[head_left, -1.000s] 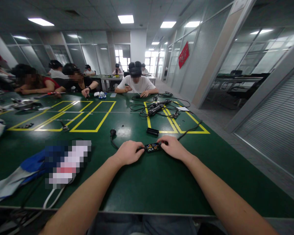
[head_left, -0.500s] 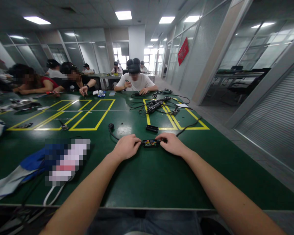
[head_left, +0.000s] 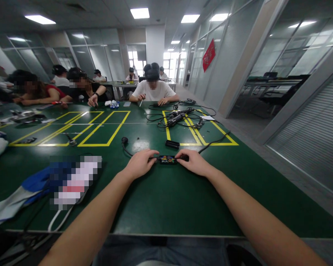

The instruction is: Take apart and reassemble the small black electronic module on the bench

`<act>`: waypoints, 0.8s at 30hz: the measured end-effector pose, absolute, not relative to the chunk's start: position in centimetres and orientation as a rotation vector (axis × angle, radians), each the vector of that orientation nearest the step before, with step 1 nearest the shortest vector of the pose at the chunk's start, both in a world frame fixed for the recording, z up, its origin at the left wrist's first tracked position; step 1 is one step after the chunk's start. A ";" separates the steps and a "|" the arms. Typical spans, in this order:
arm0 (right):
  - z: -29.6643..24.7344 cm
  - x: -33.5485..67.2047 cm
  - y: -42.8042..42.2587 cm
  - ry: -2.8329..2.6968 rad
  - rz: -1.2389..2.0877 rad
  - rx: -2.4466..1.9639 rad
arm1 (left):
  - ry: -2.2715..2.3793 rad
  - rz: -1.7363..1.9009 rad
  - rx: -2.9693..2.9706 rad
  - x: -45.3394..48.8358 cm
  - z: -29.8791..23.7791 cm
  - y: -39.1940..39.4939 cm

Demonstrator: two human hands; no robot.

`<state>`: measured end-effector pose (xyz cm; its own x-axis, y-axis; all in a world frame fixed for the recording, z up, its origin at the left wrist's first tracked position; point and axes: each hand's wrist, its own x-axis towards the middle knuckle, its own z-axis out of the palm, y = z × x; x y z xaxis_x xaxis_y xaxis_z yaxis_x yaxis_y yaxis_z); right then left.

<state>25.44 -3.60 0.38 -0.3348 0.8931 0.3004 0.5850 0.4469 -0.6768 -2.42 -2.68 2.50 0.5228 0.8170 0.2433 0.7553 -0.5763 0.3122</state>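
Observation:
An opened narrow black case lies on the green table with circuit parts and orange-ringed coils showing inside. At its left end my left hand has thumb and index finger apart, close around the cord where it enters; whether they touch it I cannot tell. My right hand grips the case's right end between thumb and fingers. A black power plug lies beyond my left hand, its cord running behind that hand. Another black cable leads away behind my right hand. Just beyond the case rests a separate black cover.
A tangle of black cables and adapters lies ahead on the right. Blue and white cloth and a blurred pale packet are at left. A co-worker in a white shirt sits opposite, holding a thin tool. Yellow tape marks the table.
My left thumb and index finger have parted from their pinch at the case's left end. The case has shifted slightly left. The co-worker opposite has lowered the tool toward the table.

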 end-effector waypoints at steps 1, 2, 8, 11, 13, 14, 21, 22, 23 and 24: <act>0.4 25.5 -3.5 -2.044 0.607 -1.243 | 1.317 0.549 2.594 -2.5 2.5 -2.7; 0.4 25.5 -3.5 -2.042 0.602 -1.252 | 1.282 0.546 2.602 -2.5 2.5 -2.6; 0.7 26.1 -3.0 -2.152 0.499 -1.214 | 1.211 0.527 2.640 -2.4 2.7 -2.7; 1.1 26.3 -3.0 -2.250 0.432 -1.212 | 1.216 0.523 2.659 -2.2 2.6 -2.6; 1.4 26.2 -3.1 -2.306 0.379 -1.243 | 1.228 0.522 2.672 -2.1 2.6 -2.6; 1.6 26.1 -3.2 -2.333 0.346 -1.263 | 1.234 0.514 2.683 -2.0 2.7 -2.6; 3.0 25.0 -4.3 -2.516 0.129 -1.435 | 1.273 0.308 2.846 -1.3 3.7 -3.0; 3.3 24.8 -4.4 -2.539 0.098 -1.457 | 1.286 0.273 2.865 -1.1 3.9 -3.1; 3.6 24.6 -4.6 -2.563 0.065 -1.478 | 1.301 0.237 2.879 -0.9 4.1 -3.1; 3.9 24.3 -4.8 -2.589 0.032 -1.498 | 1.319 0.201 2.888 -0.7 4.3 -3.2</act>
<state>24.29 -4.79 3.90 -0.4896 0.8638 0.1190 0.8606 0.5007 -0.0937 -0.74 -3.23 4.31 0.6485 0.7499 0.1311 0.7549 -0.6557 0.0166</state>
